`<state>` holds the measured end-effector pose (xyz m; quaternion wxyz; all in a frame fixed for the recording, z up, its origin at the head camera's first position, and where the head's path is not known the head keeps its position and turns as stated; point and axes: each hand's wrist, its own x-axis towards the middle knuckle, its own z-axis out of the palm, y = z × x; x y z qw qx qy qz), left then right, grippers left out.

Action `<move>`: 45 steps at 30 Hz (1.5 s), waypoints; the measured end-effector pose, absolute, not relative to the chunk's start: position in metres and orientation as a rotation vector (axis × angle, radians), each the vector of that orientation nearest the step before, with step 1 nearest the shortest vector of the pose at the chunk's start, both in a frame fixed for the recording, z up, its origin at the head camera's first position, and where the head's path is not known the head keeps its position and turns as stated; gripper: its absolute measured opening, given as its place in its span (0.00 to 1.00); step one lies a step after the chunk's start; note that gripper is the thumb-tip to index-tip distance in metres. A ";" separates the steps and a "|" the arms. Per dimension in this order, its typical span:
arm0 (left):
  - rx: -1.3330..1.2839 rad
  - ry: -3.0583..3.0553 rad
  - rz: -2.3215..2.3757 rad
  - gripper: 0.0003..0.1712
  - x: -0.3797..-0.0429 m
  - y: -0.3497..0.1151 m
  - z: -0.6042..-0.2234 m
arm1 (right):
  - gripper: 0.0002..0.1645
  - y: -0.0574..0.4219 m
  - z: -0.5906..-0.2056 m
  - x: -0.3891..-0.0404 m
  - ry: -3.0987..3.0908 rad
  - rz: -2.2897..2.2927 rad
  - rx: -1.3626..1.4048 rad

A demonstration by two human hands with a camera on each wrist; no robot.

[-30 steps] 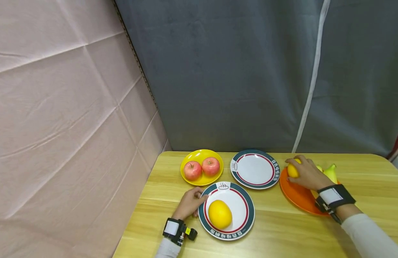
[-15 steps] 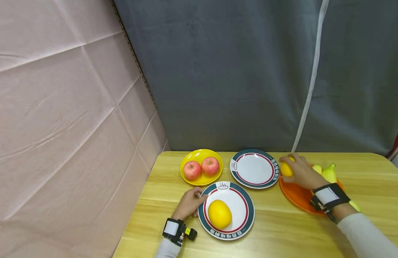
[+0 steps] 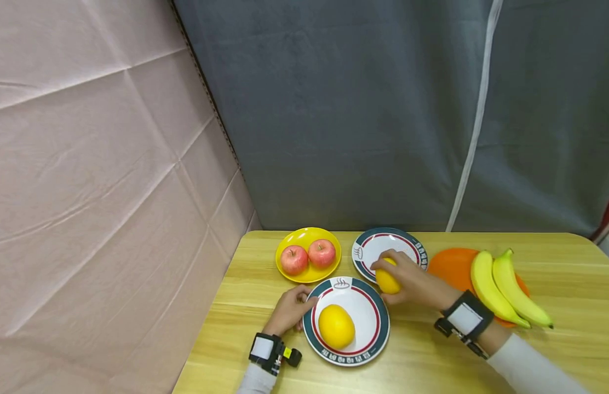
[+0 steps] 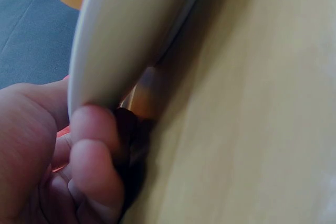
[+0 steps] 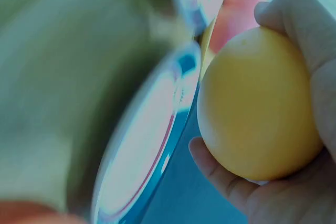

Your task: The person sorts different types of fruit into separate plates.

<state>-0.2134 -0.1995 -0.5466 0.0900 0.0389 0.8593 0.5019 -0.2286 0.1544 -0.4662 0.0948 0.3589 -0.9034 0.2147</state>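
Observation:
My left hand (image 3: 288,311) pinches the left rim of a white plate (image 3: 366,306) with a dark green border, thumb over the edge and fingers underneath, as the left wrist view shows. A smooth, rounded yellow fruit (image 3: 337,327) lies on this plate. My right hand (image 3: 408,280) grips a second yellow fruit (image 5: 257,103) of similar look, with fingers and thumb around its sides. In the head view it is above the gap between the near plate's upper right rim and the far green-bordered plate (image 3: 383,241), partly overlapping the far one.
At the back left, a yellow plate (image 3: 303,237) bears two apples (image 3: 294,260). On the right, two bananas (image 3: 513,284) lie across an orange plate (image 3: 449,265), their tips past its rim. A grey curtain (image 3: 358,137) hangs behind the table.
My right hand has carried the yellow fruit leftward from the orange plate toward the near plate, uncovering the bananas. My left hand has stayed at the plate's rim.

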 end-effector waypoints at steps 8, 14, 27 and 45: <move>0.123 2.551 1.503 0.14 -0.212 -0.198 -0.547 | 0.35 0.110 -0.477 -0.212 -2.695 0.652 1.268; 0.127 2.541 1.498 0.13 -0.211 -0.196 -0.546 | 0.36 0.097 -0.489 -0.206 -2.621 0.574 1.394; 0.125 2.548 1.496 0.13 -0.214 -0.195 -0.543 | 0.38 0.093 -0.496 -0.205 -2.666 0.568 1.439; 0.181 2.914 1.163 0.11 -0.213 -0.198 -0.500 | 0.41 0.093 -0.496 -0.201 -2.752 0.556 1.378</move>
